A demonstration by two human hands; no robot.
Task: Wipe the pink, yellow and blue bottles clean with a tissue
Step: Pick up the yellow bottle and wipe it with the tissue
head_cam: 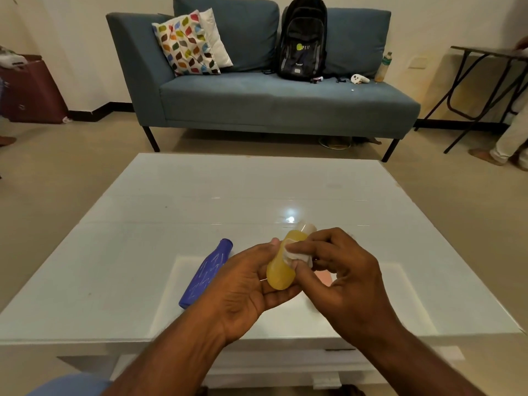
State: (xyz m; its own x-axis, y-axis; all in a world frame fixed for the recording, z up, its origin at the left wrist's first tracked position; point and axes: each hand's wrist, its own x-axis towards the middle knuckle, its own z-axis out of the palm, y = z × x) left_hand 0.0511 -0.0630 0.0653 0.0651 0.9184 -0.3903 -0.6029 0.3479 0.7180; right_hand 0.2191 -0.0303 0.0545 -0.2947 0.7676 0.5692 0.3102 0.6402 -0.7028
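No readable writing on the bottles; backpack [302, 41] on the sofa [257, 95] has a logo w/ letters too small to make out. Yellow bottle [281, 271] is smooth, rounded, translucent plastic w/ a pale cap, held above the glossy white table [200, 201]. My left hand [243, 284] cups its base, fingers curled round it. My right hand [345, 270] pinches a crumpled white tissue [297, 254] against the bottle's neck. Blue bottle [205, 274], w/ pale streak marks, lies on its side just left of my left hand. Something pink shows under my right hand, mostly hidden.

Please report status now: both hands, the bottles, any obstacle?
Left hand holds yellow bottle. Right hand presses tissue on it. Blue bottle lies on table. No obstacle.
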